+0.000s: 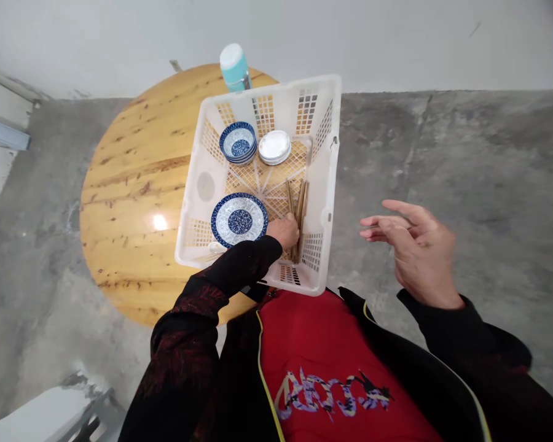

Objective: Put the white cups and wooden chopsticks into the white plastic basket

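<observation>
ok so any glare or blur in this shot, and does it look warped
Head view: a bright glare spot on the round wooden table; the right hand is slightly motion-blurred; the white plastic basket and the left hand look sharp; wide-angle warp bends the wall line.

My left hand [283,231] is in the basket [328,184], gripping chopsticks [299,202] beside a plate [239,219]. My right hand [415,248] hovers open outside.

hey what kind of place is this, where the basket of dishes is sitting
Probably a plain dining spot or small eatery: a round wooden table on bare concrete floor, with a white basket of blue bowls, plates and chopsticks.
</observation>
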The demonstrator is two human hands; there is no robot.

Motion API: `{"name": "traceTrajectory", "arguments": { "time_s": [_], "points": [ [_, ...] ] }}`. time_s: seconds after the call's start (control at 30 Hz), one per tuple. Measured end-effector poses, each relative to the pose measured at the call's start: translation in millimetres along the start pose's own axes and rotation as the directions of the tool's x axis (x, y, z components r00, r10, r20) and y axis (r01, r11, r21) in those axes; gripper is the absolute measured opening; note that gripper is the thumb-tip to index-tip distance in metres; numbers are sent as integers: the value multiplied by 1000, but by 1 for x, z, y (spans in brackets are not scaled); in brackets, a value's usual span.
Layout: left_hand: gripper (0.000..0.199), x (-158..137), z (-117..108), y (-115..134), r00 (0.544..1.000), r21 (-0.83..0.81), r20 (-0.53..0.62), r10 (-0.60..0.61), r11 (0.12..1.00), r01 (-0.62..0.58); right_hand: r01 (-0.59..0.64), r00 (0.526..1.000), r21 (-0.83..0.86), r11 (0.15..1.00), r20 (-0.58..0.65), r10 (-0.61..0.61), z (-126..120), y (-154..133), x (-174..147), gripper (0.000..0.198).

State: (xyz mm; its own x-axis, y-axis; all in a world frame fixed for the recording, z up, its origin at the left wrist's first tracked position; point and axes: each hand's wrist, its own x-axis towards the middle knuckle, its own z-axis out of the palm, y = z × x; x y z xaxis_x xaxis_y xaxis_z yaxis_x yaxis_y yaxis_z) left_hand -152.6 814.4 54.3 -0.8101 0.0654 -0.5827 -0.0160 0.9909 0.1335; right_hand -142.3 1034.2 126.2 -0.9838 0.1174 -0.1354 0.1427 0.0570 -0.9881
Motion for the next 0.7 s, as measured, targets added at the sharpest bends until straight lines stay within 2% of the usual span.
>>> {"name": "traceTrajectory", "arguments": {
  "time_s": [0.07,0.2,0.37,0.7],
  "points": [
    [33,1,2,-1,1000,-6,-4,22,1000,-22,-14,1000,-4,1000,6,14,0,1,-2,33],
    [37,2,1,-2,998,-18,20,54,998,-54,-43,999,-15,999,15,43,1,4,-5,33],
    [35,3,-3,-1,998,-56,44,39,998,-37,-61,998,-23,998,12,61,1,6,-6,32],
    [34,3,0,-3,999,-37,11,30,999,-29,-52,998,-31,998,41,54,2,11,-7,28]
  ]
}}
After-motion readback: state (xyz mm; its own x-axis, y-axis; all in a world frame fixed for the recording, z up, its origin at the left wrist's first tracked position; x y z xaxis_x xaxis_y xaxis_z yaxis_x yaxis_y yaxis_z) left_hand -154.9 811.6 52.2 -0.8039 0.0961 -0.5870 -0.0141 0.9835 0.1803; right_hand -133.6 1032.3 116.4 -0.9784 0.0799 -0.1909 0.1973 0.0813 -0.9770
